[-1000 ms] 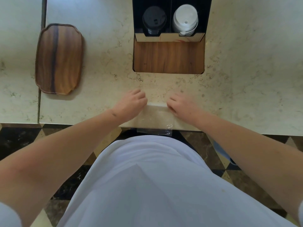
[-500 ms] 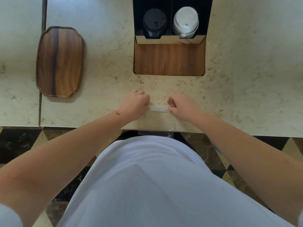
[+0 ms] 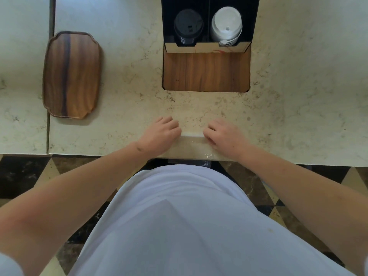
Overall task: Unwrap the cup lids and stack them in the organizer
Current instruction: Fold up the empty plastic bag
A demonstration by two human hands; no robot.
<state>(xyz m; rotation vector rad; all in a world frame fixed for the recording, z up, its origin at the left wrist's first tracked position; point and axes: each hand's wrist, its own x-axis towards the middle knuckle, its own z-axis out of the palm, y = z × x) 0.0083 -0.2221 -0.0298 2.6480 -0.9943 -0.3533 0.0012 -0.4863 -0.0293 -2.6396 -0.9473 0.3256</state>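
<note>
A clear plastic wrapper (image 3: pixel 192 145) lies flat on the marble counter near its front edge, part of it hanging over the edge. My left hand (image 3: pixel 161 134) and my right hand (image 3: pixel 225 138) pinch its folded far edge at either end, fingers curled. At the back stands a black organizer (image 3: pixel 206 47) with a cardboard front wall. Its left slot holds a stack of black lids (image 3: pixel 188 24) and its right slot a stack of white lids (image 3: pixel 227 22). The wrapper looks flat, with no lids in it.
A wooden inset panel (image 3: pixel 206 72) sits in the counter just in front of the organizer. A wooden tray (image 3: pixel 71 74) lies at the left beside a seam (image 3: pixel 49 76) in the counter. Below the counter edge (image 3: pixel 99 155) is a patterned tile floor.
Both hands stay on the wrapper and have drifted slightly toward the counter edge. The folded edge between them shows a little wider than half a second ago.
</note>
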